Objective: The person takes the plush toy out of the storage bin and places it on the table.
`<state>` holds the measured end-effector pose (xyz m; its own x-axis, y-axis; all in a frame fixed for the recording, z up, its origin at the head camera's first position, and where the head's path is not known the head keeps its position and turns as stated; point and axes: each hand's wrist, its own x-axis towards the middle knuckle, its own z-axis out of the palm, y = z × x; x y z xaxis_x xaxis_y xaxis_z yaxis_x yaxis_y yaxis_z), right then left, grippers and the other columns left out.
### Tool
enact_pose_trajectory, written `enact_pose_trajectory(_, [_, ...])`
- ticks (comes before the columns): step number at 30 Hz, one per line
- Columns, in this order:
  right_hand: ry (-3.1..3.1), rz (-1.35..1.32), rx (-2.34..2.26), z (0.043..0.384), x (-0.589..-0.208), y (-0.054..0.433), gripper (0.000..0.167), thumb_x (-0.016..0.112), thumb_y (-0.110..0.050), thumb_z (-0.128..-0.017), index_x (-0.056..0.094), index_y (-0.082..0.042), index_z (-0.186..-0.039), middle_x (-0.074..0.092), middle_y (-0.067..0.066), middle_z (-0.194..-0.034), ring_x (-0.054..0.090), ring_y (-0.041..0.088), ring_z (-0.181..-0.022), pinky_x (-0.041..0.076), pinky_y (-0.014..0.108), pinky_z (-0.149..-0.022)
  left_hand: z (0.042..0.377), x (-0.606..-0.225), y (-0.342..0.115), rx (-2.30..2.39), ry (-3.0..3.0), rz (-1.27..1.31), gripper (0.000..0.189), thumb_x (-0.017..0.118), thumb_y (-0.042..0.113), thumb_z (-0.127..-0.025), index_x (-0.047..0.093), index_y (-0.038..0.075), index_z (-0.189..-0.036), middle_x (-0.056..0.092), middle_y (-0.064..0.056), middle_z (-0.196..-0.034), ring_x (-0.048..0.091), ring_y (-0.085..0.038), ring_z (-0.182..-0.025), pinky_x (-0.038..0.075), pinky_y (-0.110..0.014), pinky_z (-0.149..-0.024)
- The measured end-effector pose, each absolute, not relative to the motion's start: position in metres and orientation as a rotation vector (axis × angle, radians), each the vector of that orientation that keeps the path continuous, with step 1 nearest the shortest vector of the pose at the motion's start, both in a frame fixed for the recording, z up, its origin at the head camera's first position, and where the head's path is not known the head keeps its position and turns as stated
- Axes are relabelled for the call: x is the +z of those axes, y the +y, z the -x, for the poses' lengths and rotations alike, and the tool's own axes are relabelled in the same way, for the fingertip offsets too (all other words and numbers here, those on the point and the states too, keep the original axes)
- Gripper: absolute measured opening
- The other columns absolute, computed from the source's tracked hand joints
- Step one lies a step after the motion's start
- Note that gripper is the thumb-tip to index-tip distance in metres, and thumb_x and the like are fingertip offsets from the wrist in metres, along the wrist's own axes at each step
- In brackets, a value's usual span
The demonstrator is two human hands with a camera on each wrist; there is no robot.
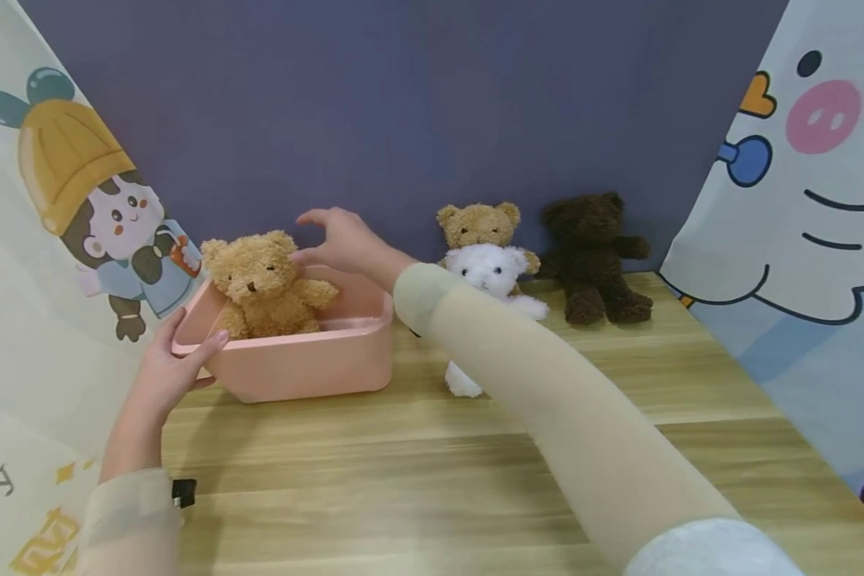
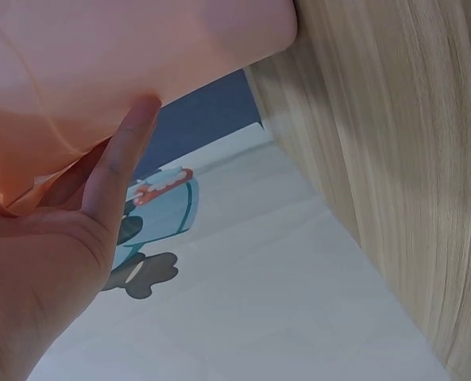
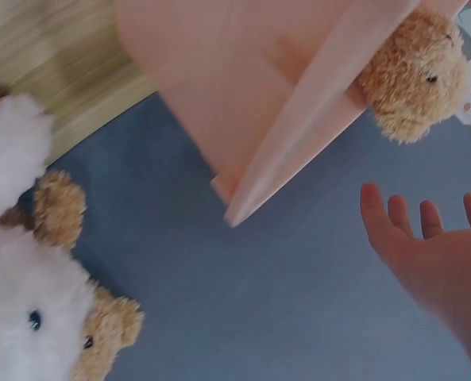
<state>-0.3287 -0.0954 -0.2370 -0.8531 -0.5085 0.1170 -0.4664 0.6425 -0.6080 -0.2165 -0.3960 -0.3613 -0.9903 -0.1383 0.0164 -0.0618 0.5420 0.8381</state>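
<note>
A tan teddy bear point(image 1: 255, 276) sits in the left part of a pink storage bin point(image 1: 310, 368), its head and one arm rising above the rim. My left hand point(image 1: 160, 376) grips the bin's left end, thumb over the rim and fingers on the outer wall; in the left wrist view the fingers lie against the pink side. Above the bin, just right of the bear's head, is my right hand point(image 1: 349, 244) with fingers spread and nothing held. The right wrist view shows that hand point(image 3: 445, 262) apart from the bear's head point(image 3: 418, 75).
Right of the bin, a white plush bear point(image 1: 486, 268) sits before another tan bear point(image 1: 478, 224); my right forearm partly hides the white one. Farther right a dark brown bear point(image 1: 594, 256) leans at the dark back wall point(image 1: 403, 104). All stand on a wood-grain table point(image 1: 374, 488).
</note>
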Motion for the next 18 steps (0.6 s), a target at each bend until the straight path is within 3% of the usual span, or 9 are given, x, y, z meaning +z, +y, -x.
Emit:
enact_pose_trajectory(4, [2.768,0.791,-1.005,0.323,-0.237,-0.114,0.074,0.076,-0.050,-0.096,0.045,-0.034,-0.162,0.038,-0.009,-0.171,0.031,0.012,-0.161,0.040,0.033,-0.130,0.217,-0.361,-0.398,-1.447,-2.693,-0.171,0.103,0.058,0.052,-0.106,-0.013,0.017,-0.171,-0.010,-0.032,-0.175,0.041,-0.061,-0.143,0.070,-0.035,-0.076])
enact_pose_trajectory(12, [2.831,0.773,-0.825,0.320,-0.240,-0.149,0.067,0.067,-0.059,-0.100,0.044,-0.040,-0.160,0.034,-0.008,-0.166,0.039,0.012,-0.152,0.048,0.030,-0.120,0.218,-0.364,-0.399,-1.465,-2.708,-0.185,0.102,0.057,0.050,-0.107,-0.016,0.016,-0.170,-0.013,-0.031,-0.175,0.036,-0.062,-0.145,0.069,-0.028,-0.072])
enact_pose_trajectory(18, [2.836,0.779,-0.685,0.321,-0.243,-0.178,0.072,0.064,-0.067,-0.097,0.037,-0.049,-0.161,0.023,-0.016,-0.171,0.032,0.011,-0.155,0.042,0.031,-0.124,0.216,-0.365,-0.404,-1.414,-2.724,-0.175,0.103,0.059,0.048,-0.107,-0.014,0.014,-0.171,-0.003,-0.035,-0.174,0.052,-0.051,-0.131,0.069,-0.031,-0.072])
